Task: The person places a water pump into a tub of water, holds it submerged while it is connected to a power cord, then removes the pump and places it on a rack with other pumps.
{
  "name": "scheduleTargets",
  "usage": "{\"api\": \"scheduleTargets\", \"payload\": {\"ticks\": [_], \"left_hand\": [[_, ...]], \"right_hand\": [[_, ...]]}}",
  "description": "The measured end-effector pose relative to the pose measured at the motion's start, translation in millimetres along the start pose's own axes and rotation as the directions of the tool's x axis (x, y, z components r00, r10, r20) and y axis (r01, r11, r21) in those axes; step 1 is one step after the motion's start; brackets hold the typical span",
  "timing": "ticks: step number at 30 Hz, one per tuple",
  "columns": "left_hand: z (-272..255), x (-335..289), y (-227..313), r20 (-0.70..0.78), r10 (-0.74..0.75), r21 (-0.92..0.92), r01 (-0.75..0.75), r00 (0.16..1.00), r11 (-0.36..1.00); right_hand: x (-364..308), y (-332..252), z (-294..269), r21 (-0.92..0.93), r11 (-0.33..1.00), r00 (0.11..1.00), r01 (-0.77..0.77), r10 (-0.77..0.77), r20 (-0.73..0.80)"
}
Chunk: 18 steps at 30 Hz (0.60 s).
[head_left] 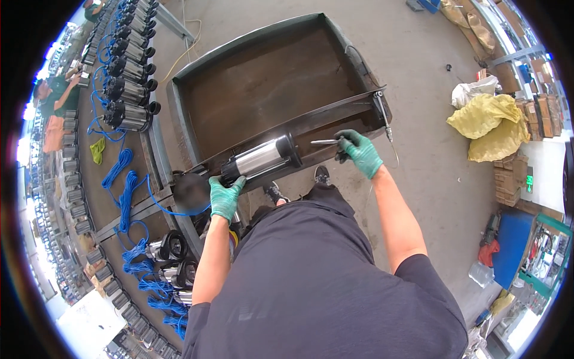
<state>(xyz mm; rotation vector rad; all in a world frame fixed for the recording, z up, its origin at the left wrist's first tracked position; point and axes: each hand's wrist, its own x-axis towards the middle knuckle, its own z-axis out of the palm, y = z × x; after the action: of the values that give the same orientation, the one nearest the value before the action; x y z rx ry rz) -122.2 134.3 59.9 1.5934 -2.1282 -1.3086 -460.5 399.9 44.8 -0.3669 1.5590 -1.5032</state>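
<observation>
Silver metal cylinder pump with black ends (263, 158) lies just 11 o'clock of centre, tilted, over the dark metal rectangular tank's (185, 122) near side. Green-gloved left hand (226, 199), 8 o'clock: grip clasping the pump's lower black end. Green-gloved right hand (360, 154), 2 o'clock: grip pinching a slim silver metal rod (323, 142), tip just beside the pump's upper end. Coiled blue cable (127, 194) at 9, row of silver-and-black pumps (128, 90) at 10.
</observation>
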Motion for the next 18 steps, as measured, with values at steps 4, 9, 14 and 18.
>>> {"api": "scheduleTargets", "payload": {"ticks": [4,9,14,18], "left_hand": [[-0.6,0.0,-3.6,-0.014,0.014,-0.022,-0.014,1.000,1.000],[-1.0,5.4,-7.8,-0.014,0.009,0.003,-0.008,1.000,1.000],[1.7,9.7,-13.3,0.002,0.025,-0.012,-0.025,1.000,1.000],[1.8,12.5,-20.3,0.012,0.023,-0.025,-0.023,1.000,0.999]], "right_hand": [[16.9,19.2,29.6,0.007,1.000,0.996,-0.021,0.021,0.083],[29.9,17.5,49.2,-0.102,0.995,0.992,-0.017,0.029,0.123],[33.1,12.1,51.4,-0.134,0.991,0.990,-0.027,0.045,0.131],[26.4,-16.5,67.3,-0.569,0.818,0.997,-0.083,0.070,-0.044]]}}
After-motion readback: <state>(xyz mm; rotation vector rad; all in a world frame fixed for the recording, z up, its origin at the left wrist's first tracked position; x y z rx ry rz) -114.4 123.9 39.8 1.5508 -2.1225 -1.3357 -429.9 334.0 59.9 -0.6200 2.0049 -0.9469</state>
